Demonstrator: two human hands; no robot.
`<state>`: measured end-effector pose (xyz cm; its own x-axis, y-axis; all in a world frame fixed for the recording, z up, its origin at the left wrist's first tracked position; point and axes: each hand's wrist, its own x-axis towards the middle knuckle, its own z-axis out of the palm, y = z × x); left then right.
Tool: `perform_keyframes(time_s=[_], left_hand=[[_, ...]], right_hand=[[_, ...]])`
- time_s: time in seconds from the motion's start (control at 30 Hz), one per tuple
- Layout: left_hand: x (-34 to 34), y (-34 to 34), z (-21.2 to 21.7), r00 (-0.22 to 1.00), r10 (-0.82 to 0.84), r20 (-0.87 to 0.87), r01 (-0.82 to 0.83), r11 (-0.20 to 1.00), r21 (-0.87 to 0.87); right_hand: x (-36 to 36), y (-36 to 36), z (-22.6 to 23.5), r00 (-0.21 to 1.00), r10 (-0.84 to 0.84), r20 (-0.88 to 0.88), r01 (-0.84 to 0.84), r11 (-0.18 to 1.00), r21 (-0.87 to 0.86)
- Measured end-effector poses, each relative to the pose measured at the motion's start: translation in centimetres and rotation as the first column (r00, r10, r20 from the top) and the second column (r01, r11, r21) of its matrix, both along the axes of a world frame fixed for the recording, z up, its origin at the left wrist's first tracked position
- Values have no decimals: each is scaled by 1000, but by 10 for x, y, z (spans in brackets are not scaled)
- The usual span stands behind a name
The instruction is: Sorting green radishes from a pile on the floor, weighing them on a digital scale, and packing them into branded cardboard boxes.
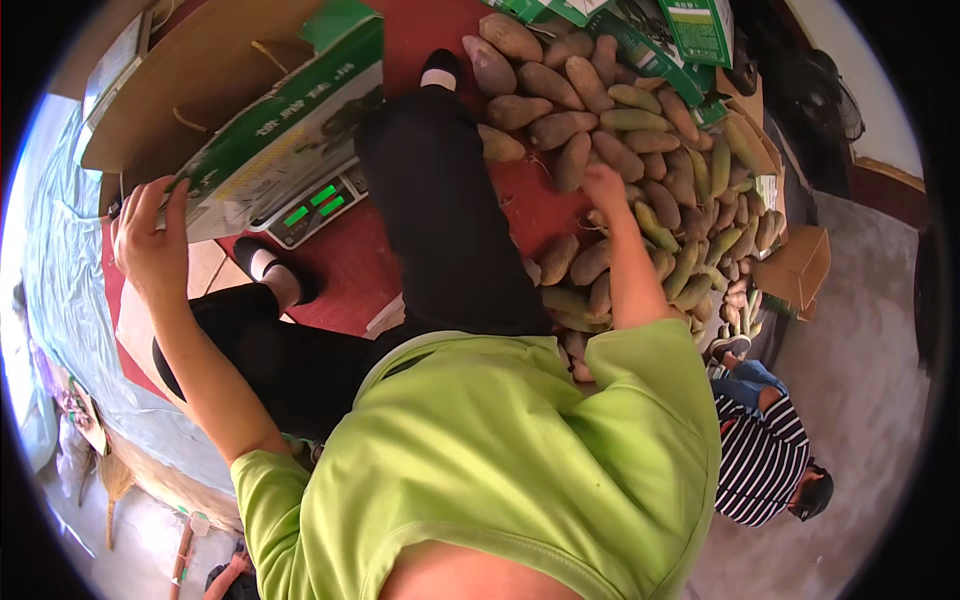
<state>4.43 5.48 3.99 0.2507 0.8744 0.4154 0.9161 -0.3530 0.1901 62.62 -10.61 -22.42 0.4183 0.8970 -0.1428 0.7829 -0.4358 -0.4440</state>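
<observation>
My left hand [150, 240] grips the near edge of a large open cardboard box [290, 125] with a green and white printed side, thumb and fingers closed over the rim. The box stands tilted over a digital scale [315, 208] with lit green displays. To the right, my right hand [603, 195] reaches into a heap of oblong brown and green vegetables [660, 195], perhaps sweet potatoes or ripe cucumbers. It is beside a brown vegetable [573, 162] at the heap's left side. Its fingers are partly hidden, and whether they hold anything does not show.
My legs in black trousers [435, 200] extend over the red floor covering [400, 40]. Green printed cartons [690, 40] lie behind the heap. At its right is an open brown box [800, 268]. A person in a striped shirt [765, 460] is at lower right. Plastic sheeting [75, 250] covers the left.
</observation>
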Motion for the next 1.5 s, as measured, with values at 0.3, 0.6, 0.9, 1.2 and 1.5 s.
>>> perform_keyframes(time_s=[0.3,0.6,0.9,1.2,1.5], left_hand=[[-11,4,-11,999,34,-17,-34,999,26],[-16,0,-13,997,71,-34,-70,997,42],[-3,1,-9,999,33,-43,-30,998,62],[-2,-2,-3,997,67,-29,-66,997,26],[7,-4,7,999,50,-6,-50,999,11]], right_hand=[[-37,-149,-45,992,-29,-122,-97,442,-892],[-64,-174,-42,36,-962,-270,644,229,-730],[-51,-200,-115,-528,-700,-481,745,-109,-658],[-62,-157,-100,-626,-607,-490,671,-99,-735],[-73,-116,-66,-495,-649,-578,799,-80,-595]])
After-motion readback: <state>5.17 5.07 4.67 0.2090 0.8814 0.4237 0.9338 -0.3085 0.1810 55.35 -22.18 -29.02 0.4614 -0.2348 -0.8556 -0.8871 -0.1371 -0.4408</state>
